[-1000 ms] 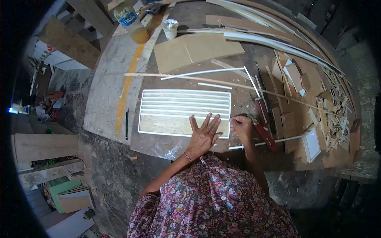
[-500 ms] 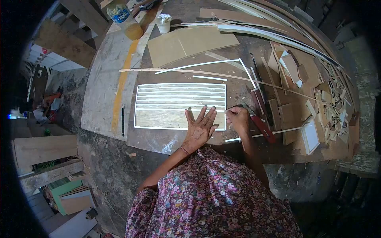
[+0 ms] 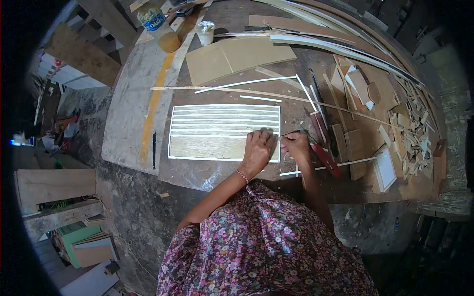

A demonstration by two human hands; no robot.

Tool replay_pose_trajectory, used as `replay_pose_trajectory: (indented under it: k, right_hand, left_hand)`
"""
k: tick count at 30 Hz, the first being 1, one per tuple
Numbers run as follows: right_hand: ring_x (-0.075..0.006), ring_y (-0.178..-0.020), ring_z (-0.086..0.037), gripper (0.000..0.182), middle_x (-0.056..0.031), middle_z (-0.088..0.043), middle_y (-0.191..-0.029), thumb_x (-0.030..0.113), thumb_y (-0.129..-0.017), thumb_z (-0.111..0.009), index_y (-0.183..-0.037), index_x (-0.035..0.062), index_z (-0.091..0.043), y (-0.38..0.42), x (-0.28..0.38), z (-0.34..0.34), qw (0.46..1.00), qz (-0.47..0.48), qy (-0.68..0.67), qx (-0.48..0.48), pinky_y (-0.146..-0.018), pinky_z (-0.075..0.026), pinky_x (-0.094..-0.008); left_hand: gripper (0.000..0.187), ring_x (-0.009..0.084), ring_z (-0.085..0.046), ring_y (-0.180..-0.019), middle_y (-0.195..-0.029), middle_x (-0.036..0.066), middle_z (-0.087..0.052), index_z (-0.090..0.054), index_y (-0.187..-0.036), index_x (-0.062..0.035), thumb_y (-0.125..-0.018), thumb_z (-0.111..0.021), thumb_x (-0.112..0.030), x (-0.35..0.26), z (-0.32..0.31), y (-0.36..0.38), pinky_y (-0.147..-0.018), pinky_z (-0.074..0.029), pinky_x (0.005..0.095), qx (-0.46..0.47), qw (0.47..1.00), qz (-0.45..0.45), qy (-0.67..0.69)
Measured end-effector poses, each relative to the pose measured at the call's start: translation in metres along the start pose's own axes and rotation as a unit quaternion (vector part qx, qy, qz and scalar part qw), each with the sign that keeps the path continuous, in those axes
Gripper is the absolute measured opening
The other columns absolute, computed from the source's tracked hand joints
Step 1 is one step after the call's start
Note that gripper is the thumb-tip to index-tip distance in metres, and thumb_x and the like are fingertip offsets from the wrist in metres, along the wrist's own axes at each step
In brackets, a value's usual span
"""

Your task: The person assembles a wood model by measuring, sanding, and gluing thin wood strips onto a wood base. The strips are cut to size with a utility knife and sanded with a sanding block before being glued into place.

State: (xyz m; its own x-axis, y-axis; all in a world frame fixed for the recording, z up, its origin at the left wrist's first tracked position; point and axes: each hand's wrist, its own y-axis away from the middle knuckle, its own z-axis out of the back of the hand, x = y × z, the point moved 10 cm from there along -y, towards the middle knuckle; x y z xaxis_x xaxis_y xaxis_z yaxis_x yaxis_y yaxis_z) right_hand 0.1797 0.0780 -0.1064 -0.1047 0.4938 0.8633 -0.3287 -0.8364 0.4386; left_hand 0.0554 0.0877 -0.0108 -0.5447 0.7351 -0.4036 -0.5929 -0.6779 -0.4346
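Note:
A rectangular wooden panel [image 3: 207, 148] with a white border and several white strips across it lies flat on the workbench. My left hand [image 3: 256, 149] rests on its right end, fingers drawn in and curled; anything under them is hidden. Just beyond the panel's right edge, my right hand [image 3: 295, 147] is closed in a pinch, with a thin dark sliver showing near its fingertips, too small to name. Beside that hand lies a red-handled tool [image 3: 326, 160]. A white strip [image 3: 316, 169] lies just below my right hand, near the bench's front edge.
Long thin strips [image 3: 247, 86] cross the bench behind the panel, near a brown board [image 3: 237, 56]. Offcuts [image 3: 407, 133] are heaped at the right. At the back left stand a plastic bottle [image 3: 154, 22] and a white cup [image 3: 205, 33]. A black pen-like stick [image 3: 154, 150] lies left.
My left hand has gone from lying flat with spread fingers to curled fingers, shifting right towards the panel's edge. My right hand stays pinched in nearly the same place.

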Motion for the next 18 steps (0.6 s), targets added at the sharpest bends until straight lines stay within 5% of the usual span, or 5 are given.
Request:
replay_pose_trajectory:
  k: [10,18]
  right_hand:
    - [-0.0116,-0.045,-0.056,0.014,-0.0063,-0.059,-0.062,0.012,-0.073,-0.063,-0.075,-0.002,-0.061,0.0,-0.005,0.0,0.999,-0.027,-0.041,0.004,-0.037,-0.04,-0.0215]
    - [-0.0114,-0.047,-0.057,0.014,-0.0051,-0.059,-0.06,0.013,-0.072,-0.064,-0.074,-0.0014,-0.061,0.002,-0.003,0.002,0.999,-0.044,-0.019,-0.004,-0.037,-0.04,-0.0207]
  left_hand:
    - [0.011,0.0239,-0.044,-0.077,-0.077,0.008,-0.048,-0.059,-0.077,-0.0044,-0.068,-0.06,-0.011,0.007,-0.009,-0.006,-0.07,-0.029,0.0378,-0.025,1.0,-0.008,-0.006]
    - [0.016,0.0228,-0.045,-0.082,-0.085,0.009,-0.049,-0.058,-0.081,-0.0009,-0.069,-0.054,-0.011,0.004,-0.011,-0.007,-0.07,-0.029,0.0397,-0.001,1.0,-0.001,-0.026]
